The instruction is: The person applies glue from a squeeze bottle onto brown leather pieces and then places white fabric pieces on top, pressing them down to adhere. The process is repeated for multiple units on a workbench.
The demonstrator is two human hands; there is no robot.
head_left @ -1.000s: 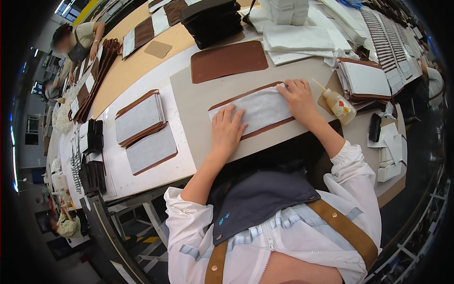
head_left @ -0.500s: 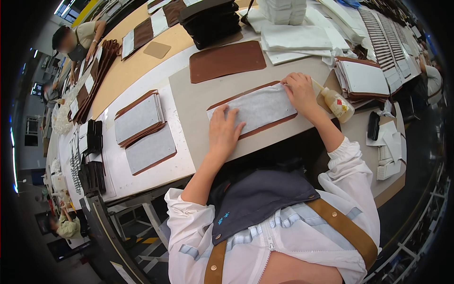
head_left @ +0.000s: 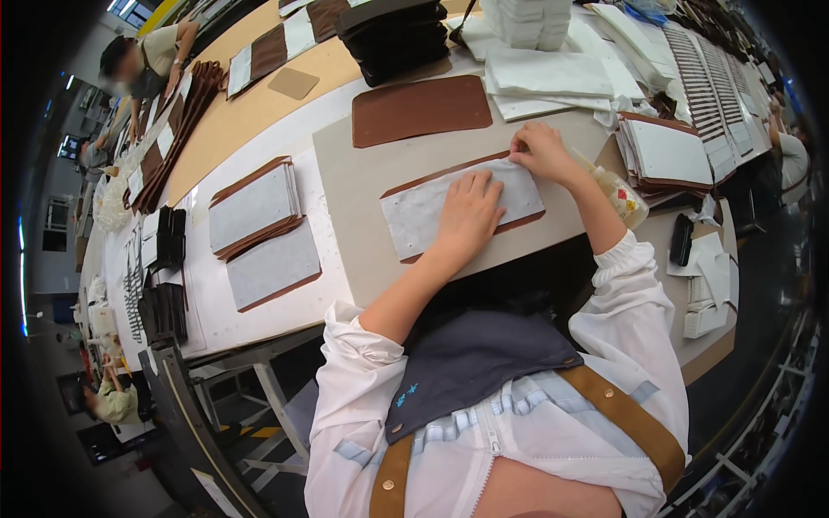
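Note:
A white, slightly wrinkled lining sheet (head_left: pixel 414 216) lies over a brown leather panel (head_left: pixel 528 219), whose edges show along its long sides. Flat on the middle of the sheet rests my left hand (head_left: pixel 471 209), fingers stretched out. At the sheet's upper right corner, the thumb and fingers of my right hand (head_left: pixel 546 154) are pinched together on its edge; the fingertips partly hide the corner. Beside my right wrist stands a clear glue bottle (head_left: pixel 623 197) with yellowish contents, partly behind the forearm. Another brown panel (head_left: pixel 423 110) lies bare just beyond.
To the left is a stack of lined brown panels (head_left: pixel 252 207), with a single lined panel (head_left: pixel 275 266) nearer me. White sheets (head_left: pixel 548 73) and a black stack (head_left: pixel 393 39) stand at the back. More panels (head_left: pixel 665 147) are piled right. A co-worker (head_left: pixel 155 60) leans over the far left.
My left hand has slid right, from the sheet's left end to its middle. My right hand stays at the upper right corner, its fingers drawn closer together.

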